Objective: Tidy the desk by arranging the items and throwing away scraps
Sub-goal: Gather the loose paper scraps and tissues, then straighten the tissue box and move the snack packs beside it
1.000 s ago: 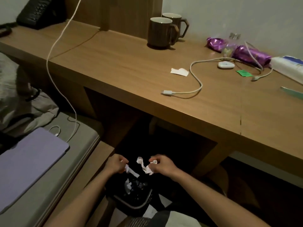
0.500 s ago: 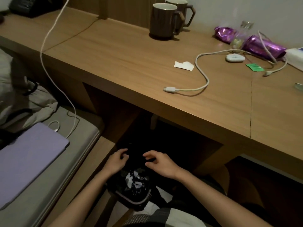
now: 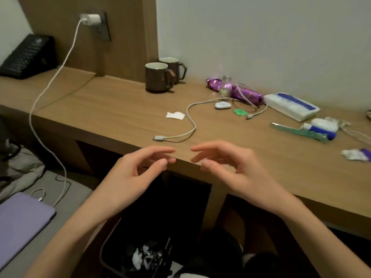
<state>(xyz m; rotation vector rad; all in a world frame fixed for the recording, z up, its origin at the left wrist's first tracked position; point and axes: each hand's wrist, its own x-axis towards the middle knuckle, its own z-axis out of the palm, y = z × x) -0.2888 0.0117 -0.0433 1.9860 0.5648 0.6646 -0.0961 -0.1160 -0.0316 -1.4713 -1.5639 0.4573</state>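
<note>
— What are your hands doing?
— My left hand [image 3: 130, 177] and right hand [image 3: 230, 167] hover over the desk's [image 3: 120, 109] front edge, fingers relaxed and parted, holding nothing, tips facing across a gap.
— And the scraps?
— A white scrap [image 3: 175, 115] lies beyond my left fingertips, just left of the cable [image 3: 194, 127]. A green scrap [image 3: 240, 111] lies farther beyond my right hand. The bin [image 3: 102, 259] sits below my wrists, with crumpled paper [image 3: 138, 257] inside.

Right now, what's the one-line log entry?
left hand: open, empty | right hand: open, empty | bin: paper scraps inside | desk: white scrap, cable lying loose
</note>
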